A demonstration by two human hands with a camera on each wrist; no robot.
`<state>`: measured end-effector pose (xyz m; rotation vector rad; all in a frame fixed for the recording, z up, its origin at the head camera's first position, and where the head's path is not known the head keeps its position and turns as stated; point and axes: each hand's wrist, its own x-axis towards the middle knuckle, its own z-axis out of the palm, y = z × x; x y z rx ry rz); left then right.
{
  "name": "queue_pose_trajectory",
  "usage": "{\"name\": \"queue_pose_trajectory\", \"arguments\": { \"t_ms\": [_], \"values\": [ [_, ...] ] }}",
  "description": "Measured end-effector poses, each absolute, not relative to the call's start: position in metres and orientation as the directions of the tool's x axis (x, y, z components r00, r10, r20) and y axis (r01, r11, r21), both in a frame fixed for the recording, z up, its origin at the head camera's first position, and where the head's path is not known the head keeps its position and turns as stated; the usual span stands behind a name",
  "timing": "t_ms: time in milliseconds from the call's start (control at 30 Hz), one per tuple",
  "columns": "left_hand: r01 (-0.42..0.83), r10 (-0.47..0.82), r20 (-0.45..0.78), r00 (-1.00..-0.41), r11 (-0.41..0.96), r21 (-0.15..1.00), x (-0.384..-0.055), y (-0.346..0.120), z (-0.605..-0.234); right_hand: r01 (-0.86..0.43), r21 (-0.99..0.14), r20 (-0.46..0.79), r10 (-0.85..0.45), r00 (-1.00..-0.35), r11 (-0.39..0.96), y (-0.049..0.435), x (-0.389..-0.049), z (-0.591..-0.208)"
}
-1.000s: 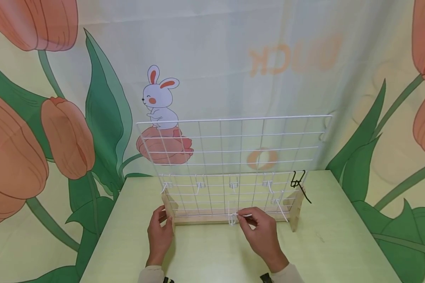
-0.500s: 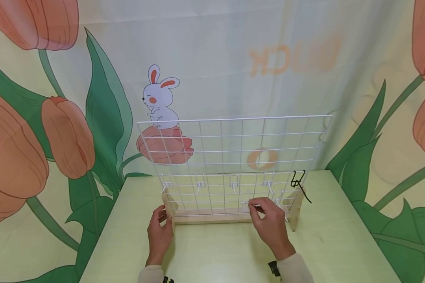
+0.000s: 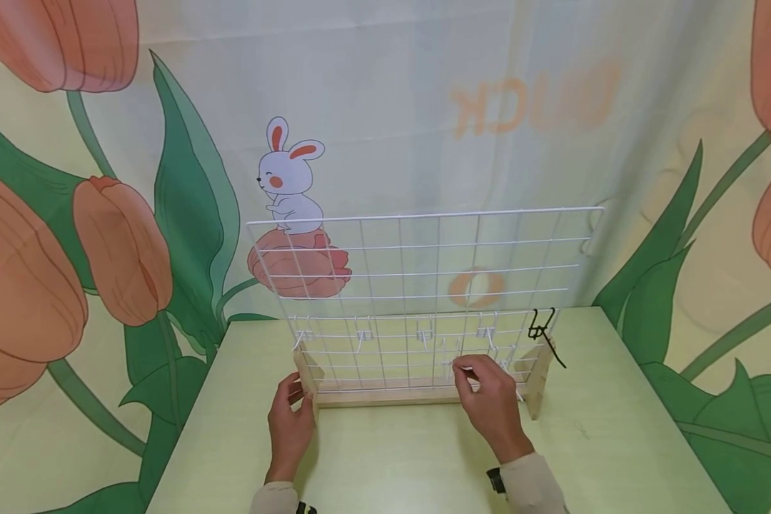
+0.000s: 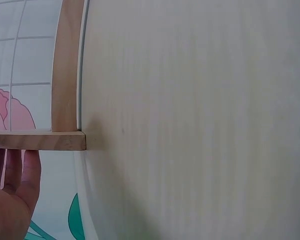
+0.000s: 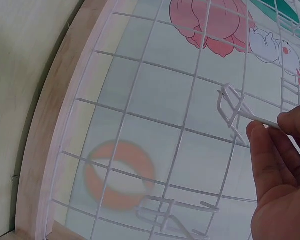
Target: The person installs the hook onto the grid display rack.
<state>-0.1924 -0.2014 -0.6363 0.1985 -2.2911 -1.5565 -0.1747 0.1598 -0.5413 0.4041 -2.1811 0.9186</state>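
Observation:
A white wire grid panel [image 3: 398,216] stands upright in a wooden stand [image 3: 385,402]. My left hand [image 3: 290,428] grips the stand's left side piece [image 4: 65,141], thumb on one face and fingers on the other. My right hand [image 3: 491,407] pinches the prong of a white wire hook [image 5: 229,107] between thumb and fingertips. In the right wrist view, that hook's looped back end is against the grid wires; whether it is hooked over one, I cannot tell. Another white hook [image 5: 162,215] hangs lower in that view. In the head view, my right hand mostly hides the pinched hook.
Several white hooks [image 3: 424,335] hang in a row across the grid. A black hook [image 3: 538,332] hangs at the right end. The stand rests on a pale green table [image 3: 385,464], with a tulip-and-rabbit printed curtain [image 3: 385,107] behind it.
My right hand has moved the white hook from the low middle of the grid to the right and slightly up. The left hand has kept its hold on the stand.

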Motion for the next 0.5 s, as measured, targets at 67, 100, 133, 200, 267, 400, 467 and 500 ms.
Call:
{"name": "queue_pose_trajectory", "arguments": {
  "t_ms": [67, 100, 133, 200, 267, 400, 467, 500],
  "values": [
    [0.083, -0.313, 0.213, -0.926, 0.381, 0.921, -0.192, -0.201, -0.636, -0.518, -0.478, 0.721, -0.02, -0.693, 0.71, 0.16, -0.174, -0.543],
    [0.084, -0.313, 0.214, -0.925, 0.382, 0.921, -0.192, -0.201, -0.636, -0.518, -0.467, 0.723, -0.027, -0.69, 0.717, 0.16, -0.174, -0.544],
    [0.085, -0.312, 0.215, -0.925, 0.383, 0.92, -0.192, -0.201, -0.636, -0.517, -0.459, 0.724, -0.033, -0.689, 0.723, 0.159, -0.173, -0.545],
    [0.089, -0.311, 0.219, -0.925, 0.383, 0.92, -0.192, -0.201, -0.636, -0.52, -0.444, 0.728, -0.044, -0.684, 0.73, 0.158, -0.171, -0.548],
    [0.092, -0.311, 0.222, -0.924, 0.383, 0.919, -0.192, -0.201, -0.636, -0.519, -0.434, 0.73, -0.051, -0.681, 0.736, 0.156, -0.17, -0.55],
    [0.095, -0.315, 0.227, -0.921, 0.384, 0.918, -0.192, -0.201, -0.637, -0.522, -0.419, 0.737, -0.058, -0.673, 0.743, 0.154, -0.167, -0.557],
    [0.093, -0.318, 0.227, -0.92, 0.387, 0.917, -0.192, -0.2, -0.637, -0.529, -0.404, 0.747, -0.065, -0.662, 0.746, 0.154, -0.166, -0.56],
    [0.092, -0.32, 0.228, -0.92, 0.389, 0.917, -0.192, -0.2, -0.637, -0.534, -0.399, 0.753, -0.066, -0.655, 0.745, 0.154, -0.166, -0.561]
  ]
}}
